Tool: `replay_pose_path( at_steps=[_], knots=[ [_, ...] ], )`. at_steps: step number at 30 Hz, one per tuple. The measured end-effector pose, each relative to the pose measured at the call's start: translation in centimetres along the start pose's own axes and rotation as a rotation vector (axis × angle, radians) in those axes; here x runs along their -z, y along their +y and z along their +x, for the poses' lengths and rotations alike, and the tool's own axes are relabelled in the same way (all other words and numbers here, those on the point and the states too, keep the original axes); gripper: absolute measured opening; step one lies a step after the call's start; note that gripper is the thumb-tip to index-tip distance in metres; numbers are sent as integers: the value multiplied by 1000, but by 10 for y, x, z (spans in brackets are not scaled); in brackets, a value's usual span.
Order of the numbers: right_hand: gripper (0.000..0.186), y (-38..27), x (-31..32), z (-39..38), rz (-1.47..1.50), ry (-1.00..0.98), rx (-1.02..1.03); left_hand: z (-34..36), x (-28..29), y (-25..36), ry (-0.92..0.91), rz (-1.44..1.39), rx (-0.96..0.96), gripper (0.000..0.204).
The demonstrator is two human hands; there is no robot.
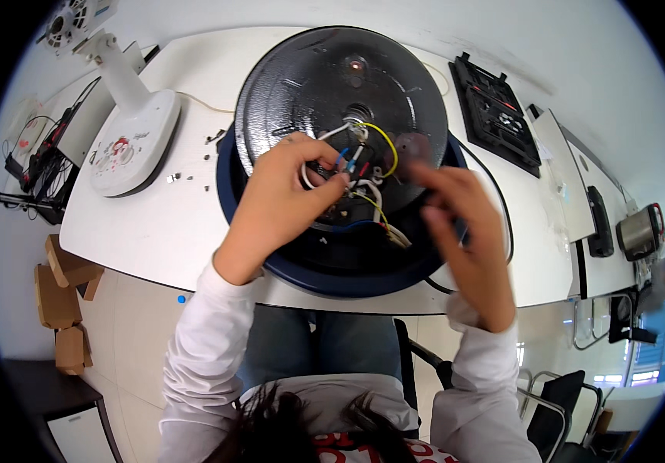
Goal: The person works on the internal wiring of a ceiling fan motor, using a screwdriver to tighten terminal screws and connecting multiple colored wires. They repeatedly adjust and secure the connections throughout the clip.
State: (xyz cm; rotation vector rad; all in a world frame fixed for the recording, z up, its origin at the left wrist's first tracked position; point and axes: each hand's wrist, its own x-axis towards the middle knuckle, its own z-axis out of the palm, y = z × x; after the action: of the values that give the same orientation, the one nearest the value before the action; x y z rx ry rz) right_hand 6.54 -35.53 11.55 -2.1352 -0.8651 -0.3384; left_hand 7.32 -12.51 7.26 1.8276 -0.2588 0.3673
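A round black metal pan (294,92) of an appliance lies tilted with its underside up, in a dark blue round shell (302,279). White, blue and yellow-green wires run between the two, one yellow wire (392,147) arching near the middle. Over the left part of this wiring, my left hand (275,193) is closed, thumb and forefinger pinching a wire beside a blue lead (342,157). My right hand (467,239) hovers over the right side of the shell, its fingers smeared by motion. Near its fingertips is a blurred reddish patch that I cannot make out.
A white fan stand (136,143) occupies the table's left side, with small metal parts (173,178) near it. At the back right lies an open black tool case (498,116). A black cable (506,204) curves beside the shell. Cardboard boxes (56,297) sit on the floor.
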Motion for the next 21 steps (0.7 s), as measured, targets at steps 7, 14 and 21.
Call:
replay_pose_path(
  at_steps=[7,14,21],
  knots=[
    [31,67,14,-90,-681,136,-426,-6,4,-1,12,43,-6,16],
    [27,83,9,-94,-707,153,-494,-3,3,0,7,38,-21,16],
    [30,14,62,-94,-735,405,-309,-7,7,6,-47,80,80,15]
  ],
)
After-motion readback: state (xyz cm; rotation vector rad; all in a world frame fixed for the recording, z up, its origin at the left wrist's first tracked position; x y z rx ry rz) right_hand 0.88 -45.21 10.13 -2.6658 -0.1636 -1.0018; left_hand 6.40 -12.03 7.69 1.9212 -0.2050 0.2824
